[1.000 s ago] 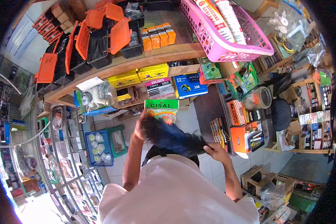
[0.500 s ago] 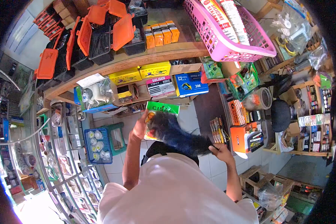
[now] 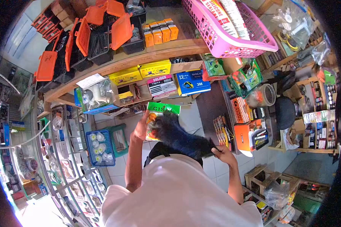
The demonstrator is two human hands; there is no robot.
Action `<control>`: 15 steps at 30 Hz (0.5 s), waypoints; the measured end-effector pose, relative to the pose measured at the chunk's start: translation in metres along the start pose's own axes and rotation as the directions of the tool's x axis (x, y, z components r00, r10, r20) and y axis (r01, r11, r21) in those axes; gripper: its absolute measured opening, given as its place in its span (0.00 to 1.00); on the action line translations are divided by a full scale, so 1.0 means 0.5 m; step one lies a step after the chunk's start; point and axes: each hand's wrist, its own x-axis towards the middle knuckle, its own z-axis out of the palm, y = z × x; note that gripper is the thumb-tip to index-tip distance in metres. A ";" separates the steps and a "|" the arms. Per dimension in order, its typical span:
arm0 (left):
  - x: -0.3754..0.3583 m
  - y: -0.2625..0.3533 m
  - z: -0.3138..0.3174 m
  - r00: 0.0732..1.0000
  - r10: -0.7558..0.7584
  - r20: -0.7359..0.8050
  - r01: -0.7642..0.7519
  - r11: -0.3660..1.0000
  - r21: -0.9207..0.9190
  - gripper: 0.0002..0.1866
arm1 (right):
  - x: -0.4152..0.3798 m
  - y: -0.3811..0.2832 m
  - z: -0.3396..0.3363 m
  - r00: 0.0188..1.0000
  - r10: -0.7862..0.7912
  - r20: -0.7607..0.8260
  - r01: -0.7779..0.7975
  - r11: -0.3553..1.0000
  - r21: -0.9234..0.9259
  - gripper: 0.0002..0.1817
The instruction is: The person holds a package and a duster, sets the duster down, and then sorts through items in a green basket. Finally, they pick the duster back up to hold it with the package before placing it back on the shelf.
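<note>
My left hand (image 3: pixel 141 128) is closed on the left edge of a clear packet (image 3: pixel 154 108) with a green "CISAL" header and orange pieces inside, held upright in front of my chest. My right hand (image 3: pixel 224 154) grips the right end of a dark blue-black, bushy duster (image 3: pixel 183 138). The duster stretches leftward across my front. Its far end lies over the packet's face and hides much of the contents and part of the lettering. Whether a handle sits inside my right fingers is hard to see.
A wooden counter (image 3: pixel 155 53) ahead carries open black boxes with orange lids (image 3: pixel 47 65) and a pink basket (image 3: pixel 231 49) of sealant tubes. Below it sit a blue 3M box (image 3: pixel 195 89) and yellow boxes (image 3: pixel 155 69). A blue crate (image 3: pixel 99 163) stands on the floor at left.
The duster's left end has shifted slightly across the packet, and its shape is less blurred. Both hands keep their holds, with the right hand nearly in the same place.
</note>
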 end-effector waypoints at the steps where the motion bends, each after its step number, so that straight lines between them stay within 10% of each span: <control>1: 0.009 -0.006 -0.018 1.000 -0.001 0.000 0.001 1.000 0.000 0.28 | 0.000 0.004 0.002 0.998 -0.008 -0.068 0.005 0.999 -0.052 0.25; 11: 0.036 -0.040 -0.089 0.993 -0.085 -0.080 0.091 0.993 0.072 0.41 | 0.021 -0.048 0.066 0.994 0.034 -0.105 -0.029 0.998 0.051 0.22; 15: 0.029 -0.041 -0.015 0.985 0.161 -0.062 -0.150 0.976 0.155 0.43 | 0.046 -0.043 0.094 0.998 -0.046 -0.040 0.047 0.998 0.033 0.23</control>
